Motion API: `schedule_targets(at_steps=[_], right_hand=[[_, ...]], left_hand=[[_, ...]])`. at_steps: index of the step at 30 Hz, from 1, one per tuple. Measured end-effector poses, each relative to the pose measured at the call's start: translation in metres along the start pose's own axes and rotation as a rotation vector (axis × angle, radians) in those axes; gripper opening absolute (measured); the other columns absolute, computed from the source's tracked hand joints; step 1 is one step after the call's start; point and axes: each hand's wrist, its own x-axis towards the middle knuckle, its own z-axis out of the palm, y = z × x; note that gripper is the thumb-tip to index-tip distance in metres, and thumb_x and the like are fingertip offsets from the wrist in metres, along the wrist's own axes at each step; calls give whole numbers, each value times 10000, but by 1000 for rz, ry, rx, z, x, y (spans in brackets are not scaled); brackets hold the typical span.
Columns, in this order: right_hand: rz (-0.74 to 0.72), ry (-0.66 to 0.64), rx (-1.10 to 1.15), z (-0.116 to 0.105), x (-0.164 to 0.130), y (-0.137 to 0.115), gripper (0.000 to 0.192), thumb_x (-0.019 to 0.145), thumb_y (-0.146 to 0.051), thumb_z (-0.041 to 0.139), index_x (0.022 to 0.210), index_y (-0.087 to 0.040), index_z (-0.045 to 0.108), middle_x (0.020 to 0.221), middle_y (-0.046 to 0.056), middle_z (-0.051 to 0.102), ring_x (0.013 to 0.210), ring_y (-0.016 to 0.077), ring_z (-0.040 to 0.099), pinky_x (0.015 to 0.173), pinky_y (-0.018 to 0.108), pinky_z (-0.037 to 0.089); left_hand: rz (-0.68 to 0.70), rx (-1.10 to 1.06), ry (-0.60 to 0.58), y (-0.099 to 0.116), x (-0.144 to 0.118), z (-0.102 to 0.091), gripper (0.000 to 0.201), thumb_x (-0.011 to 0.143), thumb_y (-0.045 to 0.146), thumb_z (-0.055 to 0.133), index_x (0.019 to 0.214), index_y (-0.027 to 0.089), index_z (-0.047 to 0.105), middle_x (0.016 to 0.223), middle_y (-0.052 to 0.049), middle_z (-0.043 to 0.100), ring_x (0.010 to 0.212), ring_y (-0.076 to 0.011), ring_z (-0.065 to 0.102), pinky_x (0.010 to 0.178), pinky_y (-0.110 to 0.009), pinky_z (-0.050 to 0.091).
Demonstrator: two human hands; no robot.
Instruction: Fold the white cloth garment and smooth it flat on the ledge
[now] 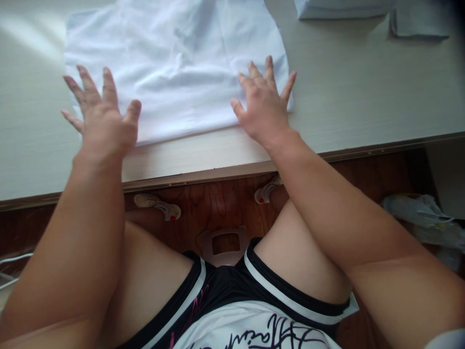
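Note:
A white cloth point(189, 82) lies spread on the pale table, lightly creased through its middle, with its far part cut off by the top of the view. Over its near left corner is my left hand point(103, 114), fingers spread wide and palm down. My right hand point(265, 104) rests at the cloth's near right edge, also palm down with fingers apart. Both hands appear to touch the fabric, and neither grips it. What kind of cloth item it is I cannot tell.
The pale tabletop point(348, 92) ends at a front edge just before my lap. At the back right sit a folded white stack point(341, 7) and a smaller folded white piece point(419, 22). Below are a pinkish stool point(225, 242) and plastic bags point(417, 213) on the wooden floor.

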Motion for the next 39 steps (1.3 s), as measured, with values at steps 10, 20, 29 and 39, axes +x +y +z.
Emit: schedule_targets(at_steps=[10,20,29,39], right_hand=[[-249,-21,32,4,6,-81,691,969,-432,175,1639,-354,326,1627,-119,402,1657,277,36,1330,717,22],[-248,-55,127,21,18,-93,674,984,-389,167,1643,-366,308,1587,-89,467,1656,244,78,1318,717,59],[-213,-138,-9,17,16,-89,697,983,-445,107,1676,-398,162,1629,-145,372,1652,166,-19,1360,657,18],[-221,-124,-18,23,15,-82,721,991,-483,106,1698,-347,70,1698,-160,193,1652,187,-44,1369,593,-12]], left_hand=[[237,-41,-39,79,2,14,671,989,467,286,1649,504,171,1742,195,-48,1645,-258,-134,1247,-780,-93],[132,-25,-92,84,12,27,684,959,524,147,1643,505,153,1699,286,51,1647,-180,-96,1341,-643,-48],[165,-71,-95,77,14,33,706,951,560,178,1651,464,170,1708,260,68,1647,-143,-54,1323,-608,-115],[160,-99,-99,71,14,40,820,873,719,94,1644,463,205,1689,277,155,1541,35,-303,1319,-461,-186]])
